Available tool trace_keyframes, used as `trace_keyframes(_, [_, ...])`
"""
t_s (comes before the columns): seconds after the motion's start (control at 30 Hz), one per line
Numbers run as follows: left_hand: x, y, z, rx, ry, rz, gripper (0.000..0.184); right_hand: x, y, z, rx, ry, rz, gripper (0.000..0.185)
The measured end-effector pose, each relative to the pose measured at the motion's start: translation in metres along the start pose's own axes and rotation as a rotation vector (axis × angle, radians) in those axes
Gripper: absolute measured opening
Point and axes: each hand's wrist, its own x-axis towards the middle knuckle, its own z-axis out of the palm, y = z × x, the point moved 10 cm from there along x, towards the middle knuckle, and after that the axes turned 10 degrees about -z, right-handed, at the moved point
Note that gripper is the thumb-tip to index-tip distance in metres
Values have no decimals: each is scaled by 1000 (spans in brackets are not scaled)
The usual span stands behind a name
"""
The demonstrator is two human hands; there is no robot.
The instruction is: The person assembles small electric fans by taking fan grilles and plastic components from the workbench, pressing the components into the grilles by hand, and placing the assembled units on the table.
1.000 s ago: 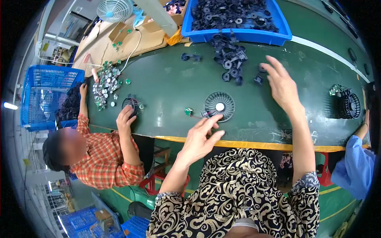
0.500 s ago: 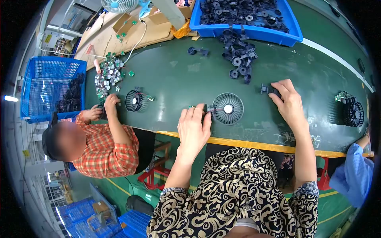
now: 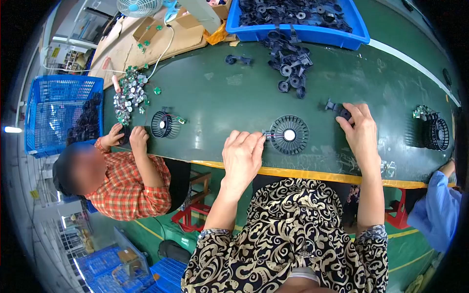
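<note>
A round black fan cage (image 3: 289, 135) with a white centre lies on the green table in front of me. At its left side my left hand (image 3: 243, 154) has its fingers pressed together at the cage's small stem and wires; the fingertips hide what they pinch. Right of the cage, my right hand (image 3: 360, 128) grips a dark plastic bracket (image 3: 334, 105) between thumb and fingers, with one end of the bracket sticking out to the left. The green circuit board seen earlier by my left hand is hidden.
Dark brackets (image 3: 288, 69) spill from a blue tray (image 3: 303, 35). A co-worker in a checked shirt (image 3: 129, 188) sits at left beside a second fan cage (image 3: 164, 125) and a pile of circuit boards (image 3: 131, 95). Another cage (image 3: 436, 133) stands at right, near a blue sleeve (image 3: 436, 207).
My right hand has come down from above the table and taken hold of the bracket. My left hand has closed at the cage's stem. The co-worker's hand has left the second cage.
</note>
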Motion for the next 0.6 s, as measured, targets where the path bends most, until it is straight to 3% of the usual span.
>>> trace_keyframes(0.13, [-3,-3,11,-172,-84,-71,8,-8,-17,-9,-6,-29,80,37])
trace_keyframes(0.3, [-7,-3,25,-335,-158,-179,9,-26,-96,5,214,-17,-288,32])
trace_keyframes(0.6, [-13,-14,39,-326,-212,-264,8,-33,-111,42,41,-158,-322,37])
